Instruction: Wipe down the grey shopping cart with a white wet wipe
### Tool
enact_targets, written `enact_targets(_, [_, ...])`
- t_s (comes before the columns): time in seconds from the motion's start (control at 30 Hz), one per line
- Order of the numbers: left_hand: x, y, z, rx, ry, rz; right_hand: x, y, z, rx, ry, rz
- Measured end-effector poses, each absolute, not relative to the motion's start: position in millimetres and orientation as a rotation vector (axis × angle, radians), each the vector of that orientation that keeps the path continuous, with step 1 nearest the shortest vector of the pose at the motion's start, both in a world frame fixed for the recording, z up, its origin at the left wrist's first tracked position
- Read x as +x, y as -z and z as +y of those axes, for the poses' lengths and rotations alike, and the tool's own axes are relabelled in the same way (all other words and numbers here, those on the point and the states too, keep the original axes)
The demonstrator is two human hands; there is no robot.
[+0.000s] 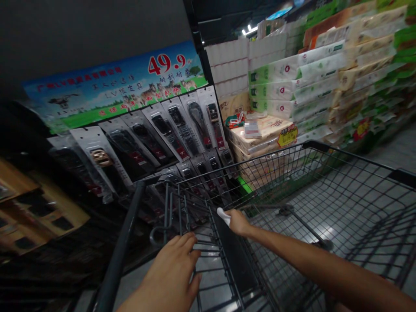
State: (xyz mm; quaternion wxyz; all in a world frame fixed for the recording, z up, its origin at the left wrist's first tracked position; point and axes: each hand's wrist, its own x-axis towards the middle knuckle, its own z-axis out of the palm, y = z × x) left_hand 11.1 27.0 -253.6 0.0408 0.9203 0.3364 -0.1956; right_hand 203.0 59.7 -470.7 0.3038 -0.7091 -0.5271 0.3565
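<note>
Cloth (223, 215), white, clenched in right hand (239, 222), pokes out left of its fingers at far end of cart's (305, 145) dark panel (238, 258). Panel's long axis: far-left to near-right. Left hand (173, 268) sits nearer, to the left, fingers loose, grasping nothing visible.

Holding a white cloth or tissue (223, 215) in right hand (239, 222), at far end of dark panel (234, 255) on wire shopping cart (403, 177). Holding left hand (173, 268) near, palm down, fingers loosely extended over the cart wire, right of grey bar (121, 247); can't tell contact there. Looking far left: packaged belts (177, 117) hung in rows under blue price sign (130, 82) marked 49.9. Far right: stacked green-and-white packs (286, 91) behind low beige packs (273, 125) with yellow tag (287, 135).
</note>
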Motion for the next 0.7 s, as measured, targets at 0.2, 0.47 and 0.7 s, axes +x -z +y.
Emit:
enact_targets(0.2, [15, 252, 27, 2.794, 0.606, 1.054, 165, 466, 49, -1.889, -0.761, -1.704])
enact_targets(0.47, [11, 252, 22, 2.859, 0.555, 1.01, 184, 456, 45, -2.099, -0.872, -1.859])
enact_targets(0.7, [5, 254, 14, 2.885, 0.49, 0.903, 203, 435, 52, -2.164, -0.844, -1.862])
